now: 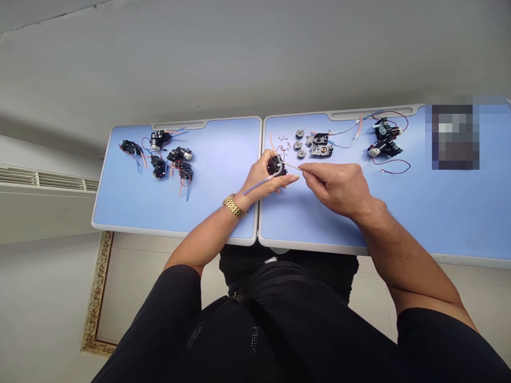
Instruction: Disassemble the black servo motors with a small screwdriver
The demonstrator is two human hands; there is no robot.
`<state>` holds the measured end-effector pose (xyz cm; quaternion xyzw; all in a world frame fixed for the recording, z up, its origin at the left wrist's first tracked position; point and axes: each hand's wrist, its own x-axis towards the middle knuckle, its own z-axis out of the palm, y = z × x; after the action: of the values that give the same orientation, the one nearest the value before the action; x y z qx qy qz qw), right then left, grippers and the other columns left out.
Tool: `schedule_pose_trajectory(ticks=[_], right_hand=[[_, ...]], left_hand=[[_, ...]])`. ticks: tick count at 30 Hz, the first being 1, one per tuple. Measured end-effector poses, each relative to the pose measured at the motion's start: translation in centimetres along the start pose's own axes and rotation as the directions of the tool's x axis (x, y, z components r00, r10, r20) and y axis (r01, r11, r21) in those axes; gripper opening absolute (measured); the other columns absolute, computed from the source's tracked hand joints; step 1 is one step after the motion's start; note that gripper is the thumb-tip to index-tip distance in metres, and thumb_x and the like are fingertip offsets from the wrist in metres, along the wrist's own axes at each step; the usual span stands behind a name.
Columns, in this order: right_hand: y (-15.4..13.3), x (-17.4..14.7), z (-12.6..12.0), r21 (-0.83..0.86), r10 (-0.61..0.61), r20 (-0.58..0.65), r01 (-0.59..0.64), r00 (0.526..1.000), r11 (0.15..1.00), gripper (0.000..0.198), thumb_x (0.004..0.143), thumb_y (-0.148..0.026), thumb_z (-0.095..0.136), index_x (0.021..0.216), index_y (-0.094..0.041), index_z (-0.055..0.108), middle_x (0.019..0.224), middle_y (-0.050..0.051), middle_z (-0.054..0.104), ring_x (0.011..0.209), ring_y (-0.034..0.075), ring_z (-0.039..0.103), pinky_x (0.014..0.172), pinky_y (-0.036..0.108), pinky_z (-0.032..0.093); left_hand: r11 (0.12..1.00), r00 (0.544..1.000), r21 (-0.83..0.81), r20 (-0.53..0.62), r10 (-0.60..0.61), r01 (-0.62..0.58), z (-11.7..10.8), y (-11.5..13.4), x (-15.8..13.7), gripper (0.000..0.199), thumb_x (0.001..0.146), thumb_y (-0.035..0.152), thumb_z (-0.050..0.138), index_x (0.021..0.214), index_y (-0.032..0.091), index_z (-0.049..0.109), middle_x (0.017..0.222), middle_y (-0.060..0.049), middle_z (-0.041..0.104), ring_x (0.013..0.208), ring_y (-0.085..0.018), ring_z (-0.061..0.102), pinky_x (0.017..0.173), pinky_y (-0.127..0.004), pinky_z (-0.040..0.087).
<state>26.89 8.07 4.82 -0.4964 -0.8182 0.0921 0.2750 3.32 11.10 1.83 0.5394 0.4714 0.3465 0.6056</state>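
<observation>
Near the seam between the two tabletops, my left hand [263,178] is closed around a small black motor-and-tube unit [276,165]. A pale translucent tube [257,186] runs from that unit down over my palm toward the wrist. My right hand [339,186] pinches a thin screwdriver [293,167], its handle hidden in my fingers. The metal shaft points left, its tip at or very close to the black unit; whether it sits in a screw cannot be made out. Just beyond my left hand lie several tiny screws [288,146].
Three round metal-and-black parts [297,144] lie beside opened black housings [321,151] with tubes. Farther right are two black units [385,149] with looping wires and a pixelated dark object [455,137]. Several similar units [158,166] rest on the left tabletop [223,159].
</observation>
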Motion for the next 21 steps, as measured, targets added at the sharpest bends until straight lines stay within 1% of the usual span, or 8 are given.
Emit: schedule_pose_trajectory(ticks=[4, 6, 9, 11, 14, 17, 19, 21], right_hand=[[-0.8, -0.3, 0.7, -0.176, -0.074, -0.031, 0.068, 0.997, 0.982, 0.036, 0.112, -0.028, 0.050, 0.108, -0.023, 0.086, 0.077, 0.002, 0.079, 0.064, 0.017, 0.061, 0.061, 0.035, 0.028], [-1.2, -0.4, 1.1, -0.220, -0.096, -0.056, 0.081, 0.994, 0.972, 0.037, 0.114, -0.027, 0.049, 0.105, -0.022, 0.085, 0.075, 0.003, 0.078, 0.064, 0.017, 0.061, 0.061, 0.035, 0.028], [-1.8, -0.4, 2.0, -0.250, -0.105, -0.097, 0.078, 0.990, 0.965, 0.040, 0.116, -0.026, 0.046, 0.101, -0.019, 0.083, 0.070, 0.003, 0.074, 0.062, 0.016, 0.059, 0.061, 0.035, 0.029], [-2.1, -0.5, 2.5, -0.249, -0.101, -0.126, 0.067, 0.987, 0.966, 0.040, 0.117, -0.025, 0.046, 0.104, -0.018, 0.082, 0.070, 0.003, 0.073, 0.062, 0.016, 0.060, 0.061, 0.035, 0.031], [-2.5, -0.7, 3.2, -0.186, -0.071, -0.144, 0.043, 0.987, 0.982, 0.038, 0.117, -0.024, 0.044, 0.119, -0.016, 0.081, 0.080, 0.006, 0.079, 0.068, 0.018, 0.066, 0.063, 0.035, 0.037], [-2.9, -1.0, 3.4, -0.029, -0.006, -0.113, 0.003, 0.994, 1.000, 0.039, 0.116, -0.022, 0.042, 0.133, -0.015, 0.076, 0.098, 0.010, 0.085, 0.081, 0.021, 0.076, 0.067, 0.034, 0.045], [-3.0, -1.1, 3.5, 0.060, 0.038, -0.079, -0.033, 0.996, 0.998, 0.040, 0.116, -0.023, 0.041, 0.139, -0.016, 0.072, 0.106, 0.011, 0.086, 0.090, 0.023, 0.079, 0.069, 0.034, 0.050], [-3.2, -1.2, 3.6, 0.089, 0.056, -0.058, -0.051, 0.997, 0.995, 0.041, 0.116, -0.024, 0.040, 0.141, -0.018, 0.071, 0.109, 0.011, 0.086, 0.092, 0.024, 0.080, 0.070, 0.034, 0.052]], left_hand=[[0.991, 0.995, 0.092, -0.006, 0.100, -0.099, 0.1, -0.8, 0.2, 0.076, 0.073, 0.063, 0.104, 0.107, 0.027, 0.047, 0.076, 0.008, 0.066, 0.055, -0.011, 0.063, 0.050, -0.024, 0.048], [0.992, 0.994, 0.058, 0.003, 0.111, -0.111, 0.2, -1.1, 0.2, 0.073, 0.079, 0.067, 0.099, 0.109, 0.027, 0.046, 0.079, 0.007, 0.067, 0.054, -0.010, 0.062, 0.049, -0.024, 0.046], [0.992, 0.993, -0.045, 0.007, 0.120, -0.119, 0.6, -1.4, 0.3, 0.067, 0.088, 0.070, 0.091, 0.111, 0.027, 0.044, 0.086, 0.005, 0.069, 0.059, -0.011, 0.065, 0.048, -0.024, 0.047], [0.987, 0.991, -0.091, 0.001, 0.135, -0.134, 0.9, -1.6, 0.3, 0.063, 0.093, 0.070, 0.087, 0.113, 0.028, 0.044, 0.086, 0.005, 0.069, 0.060, -0.011, 0.065, 0.049, -0.024, 0.048], [0.979, 0.989, -0.137, -0.012, 0.150, -0.150, 1.1, -1.9, 0.4, 0.059, 0.096, 0.068, 0.084, 0.117, 0.028, 0.046, 0.088, 0.004, 0.068, 0.063, -0.012, 0.065, 0.049, -0.024, 0.048], [0.975, 0.988, -0.156, -0.029, 0.152, -0.155, 1.4, -1.9, 0.4, 0.058, 0.097, 0.067, 0.084, 0.121, 0.029, 0.047, 0.090, 0.003, 0.067, 0.065, -0.012, 0.063, 0.049, -0.026, 0.047], [0.978, 0.988, -0.146, -0.050, 0.145, -0.150, 1.6, -1.9, 0.3, 0.059, 0.097, 0.069, 0.083, 0.121, 0.029, 0.047, 0.088, 0.003, 0.065, 0.063, -0.012, 0.060, 0.049, -0.026, 0.045], [0.981, 0.989, -0.135, -0.069, 0.133, -0.141, 1.8, -1.7, 0.2, 0.059, 0.097, 0.072, 0.081, 0.119, 0.029, 0.046, 0.085, 0.004, 0.063, 0.061, -0.011, 0.057, 0.048, -0.026, 0.042]])
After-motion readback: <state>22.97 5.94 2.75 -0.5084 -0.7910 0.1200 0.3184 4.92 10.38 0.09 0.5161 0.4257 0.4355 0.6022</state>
